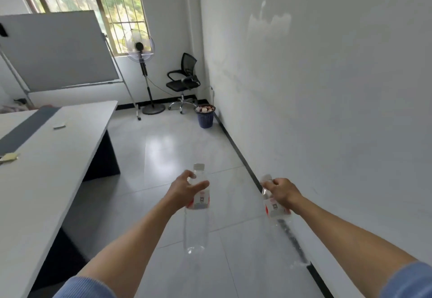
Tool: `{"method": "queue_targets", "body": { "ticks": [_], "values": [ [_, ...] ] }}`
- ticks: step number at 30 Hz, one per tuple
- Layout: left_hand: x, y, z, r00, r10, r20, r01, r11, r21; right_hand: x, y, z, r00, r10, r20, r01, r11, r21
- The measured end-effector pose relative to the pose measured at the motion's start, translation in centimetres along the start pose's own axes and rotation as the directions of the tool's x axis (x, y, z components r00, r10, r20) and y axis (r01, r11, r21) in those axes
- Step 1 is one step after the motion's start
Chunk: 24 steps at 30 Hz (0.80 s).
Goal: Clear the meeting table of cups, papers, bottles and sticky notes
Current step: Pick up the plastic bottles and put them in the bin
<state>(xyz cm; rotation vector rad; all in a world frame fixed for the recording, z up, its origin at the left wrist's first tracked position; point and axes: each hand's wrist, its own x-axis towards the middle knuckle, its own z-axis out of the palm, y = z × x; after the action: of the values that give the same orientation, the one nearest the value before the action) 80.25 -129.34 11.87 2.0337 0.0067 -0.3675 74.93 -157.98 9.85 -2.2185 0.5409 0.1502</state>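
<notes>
Grey glossy floor tiles (163,152) run ahead of both hands, with a long white meeting table (46,180) to their left and a white wall (327,87) to their right.
The left hand (184,189) grips a clear plastic bottle with a red-and-white label (196,227) below its neck. The right hand (284,192) clasps a second clear bottle (272,208). A blue mesh bin (205,118) stands far ahead.
</notes>
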Motion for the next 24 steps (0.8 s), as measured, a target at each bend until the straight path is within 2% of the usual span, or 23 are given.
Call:
{"method": "queue_targets", "body": {
  "ticks": [7, 11, 16, 24],
  "values": [
    [14.1, 1.7, -4.1, 0.981, -0.054, -0.186, 0.052, 0.998, -0.019, 17.9, -9.1, 1.8, 0.99, -0.125, 0.068, 0.133, 0.98, -0.148],
    [22.8, 1.4, -6.3, 0.97, -0.103, -0.219, 0.095, 0.994, -0.047, 27.3, -12.4, 4.4, 0.985, -0.156, 0.074, 0.168, 0.966, -0.197],
    [37.4, 2.5, -10.0, 0.97, -0.098, -0.223, 0.095, 0.995, -0.026, 41.5, -18.3, 6.3, 0.986, -0.166, 0.027, 0.168, 0.966, -0.196],
    [61.3, 12.3, -16.9, 0.989, -0.004, -0.15, 0.018, 0.996, 0.092, 62.1, -29.8, 5.1, 0.981, -0.151, -0.122, 0.127, 0.974, -0.185]
  ]
}}
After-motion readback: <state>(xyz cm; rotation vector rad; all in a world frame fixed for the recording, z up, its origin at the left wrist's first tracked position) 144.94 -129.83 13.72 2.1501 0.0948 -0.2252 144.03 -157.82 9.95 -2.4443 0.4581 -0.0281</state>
